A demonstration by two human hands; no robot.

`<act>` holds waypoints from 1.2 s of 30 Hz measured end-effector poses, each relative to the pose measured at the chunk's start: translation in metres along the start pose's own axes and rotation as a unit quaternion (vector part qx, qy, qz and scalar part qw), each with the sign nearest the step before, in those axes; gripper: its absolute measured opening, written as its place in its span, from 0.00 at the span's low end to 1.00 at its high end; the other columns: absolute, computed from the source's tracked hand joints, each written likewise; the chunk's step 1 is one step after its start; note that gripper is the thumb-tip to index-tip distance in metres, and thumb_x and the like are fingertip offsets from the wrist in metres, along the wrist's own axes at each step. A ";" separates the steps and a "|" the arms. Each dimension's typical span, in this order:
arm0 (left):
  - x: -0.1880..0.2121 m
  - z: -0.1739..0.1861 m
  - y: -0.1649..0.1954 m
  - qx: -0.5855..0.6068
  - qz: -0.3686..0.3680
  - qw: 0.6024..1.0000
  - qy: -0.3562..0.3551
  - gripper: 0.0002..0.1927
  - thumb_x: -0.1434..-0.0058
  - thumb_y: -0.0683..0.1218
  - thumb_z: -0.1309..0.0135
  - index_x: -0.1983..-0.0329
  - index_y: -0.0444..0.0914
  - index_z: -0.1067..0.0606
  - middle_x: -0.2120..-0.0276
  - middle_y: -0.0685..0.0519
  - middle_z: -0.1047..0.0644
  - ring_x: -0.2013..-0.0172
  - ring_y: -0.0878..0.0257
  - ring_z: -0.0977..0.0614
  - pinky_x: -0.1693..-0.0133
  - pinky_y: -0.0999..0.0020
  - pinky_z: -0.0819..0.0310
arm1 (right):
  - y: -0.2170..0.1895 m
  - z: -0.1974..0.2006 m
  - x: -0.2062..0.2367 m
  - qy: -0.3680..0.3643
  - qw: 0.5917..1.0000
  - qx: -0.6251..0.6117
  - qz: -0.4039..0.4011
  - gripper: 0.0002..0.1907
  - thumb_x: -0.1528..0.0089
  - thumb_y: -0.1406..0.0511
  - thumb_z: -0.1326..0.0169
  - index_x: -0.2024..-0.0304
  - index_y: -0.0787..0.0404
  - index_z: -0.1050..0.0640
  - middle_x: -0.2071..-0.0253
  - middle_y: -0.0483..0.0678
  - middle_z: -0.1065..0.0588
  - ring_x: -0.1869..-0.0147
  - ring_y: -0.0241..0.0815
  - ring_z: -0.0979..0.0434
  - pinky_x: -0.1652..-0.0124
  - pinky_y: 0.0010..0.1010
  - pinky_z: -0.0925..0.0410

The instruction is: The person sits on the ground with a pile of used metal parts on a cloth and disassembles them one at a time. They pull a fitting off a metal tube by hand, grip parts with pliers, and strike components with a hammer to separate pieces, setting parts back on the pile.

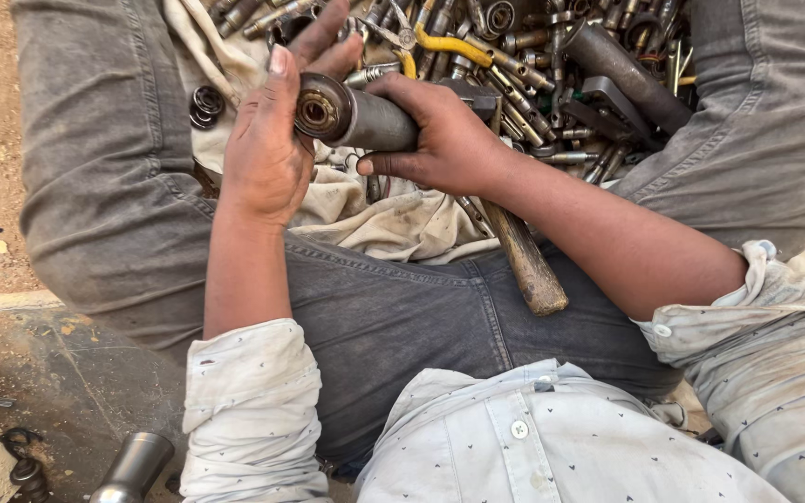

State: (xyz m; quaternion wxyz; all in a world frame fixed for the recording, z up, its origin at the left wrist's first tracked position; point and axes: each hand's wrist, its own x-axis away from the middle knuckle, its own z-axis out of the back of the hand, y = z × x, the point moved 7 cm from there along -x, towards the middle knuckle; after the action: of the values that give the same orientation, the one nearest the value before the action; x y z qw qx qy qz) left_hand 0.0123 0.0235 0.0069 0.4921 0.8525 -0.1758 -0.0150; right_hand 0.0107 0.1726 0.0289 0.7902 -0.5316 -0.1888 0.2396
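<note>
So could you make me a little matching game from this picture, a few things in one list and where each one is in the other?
Things:
1. metal cylinder
2. wooden handle
3. pliers with yellow grips
4. metal rings

Places:
A. on the cloth beside the left hand
B. on top of the tool pile
C. gripped in the right hand
D. lying across the lap

Pairs: 1-C, 2-D, 3-B, 4-A

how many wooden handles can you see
1: a wooden handle lies on the person's lap beneath the right hand. More may be buried in the tool pile.
</note>
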 end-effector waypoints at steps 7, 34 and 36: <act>0.005 -0.019 -0.001 -0.056 0.096 0.993 -0.047 0.30 0.24 0.60 0.67 0.25 0.40 0.39 0.30 0.45 0.31 0.33 0.54 0.27 0.49 0.60 0.27 | -0.004 0.000 0.002 0.021 0.999 0.013 0.044 0.34 0.39 0.58 0.26 0.40 0.60 0.30 0.45 0.51 0.26 0.39 0.49 0.22 0.43 0.39 0.27; 0.010 0.049 -0.024 -0.460 0.148 0.872 0.083 0.23 0.23 0.58 0.57 0.29 0.50 0.31 0.41 0.43 0.23 0.37 0.52 0.22 0.36 0.64 0.32 | -0.022 -0.027 -0.067 0.021 0.991 0.115 0.067 0.30 0.48 0.66 0.25 0.46 0.61 0.24 0.49 0.56 0.22 0.46 0.61 0.21 0.48 0.43 0.26; 0.007 0.049 -0.028 -0.468 0.163 0.865 0.082 0.23 0.27 0.56 0.54 0.29 0.50 0.31 0.39 0.44 0.24 0.38 0.53 0.23 0.38 0.64 0.32 | -0.013 -0.027 -0.066 0.008 0.991 0.131 0.033 0.31 0.49 0.65 0.27 0.46 0.62 0.26 0.51 0.56 0.23 0.47 0.62 0.22 0.50 0.45 0.27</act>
State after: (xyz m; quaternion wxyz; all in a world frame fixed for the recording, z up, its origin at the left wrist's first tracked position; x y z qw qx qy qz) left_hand 0.0172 -0.0068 -0.0411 0.8412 0.4796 -0.2435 0.0552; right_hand -0.0258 0.1103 0.0287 0.8463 -0.4308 -0.1322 0.2840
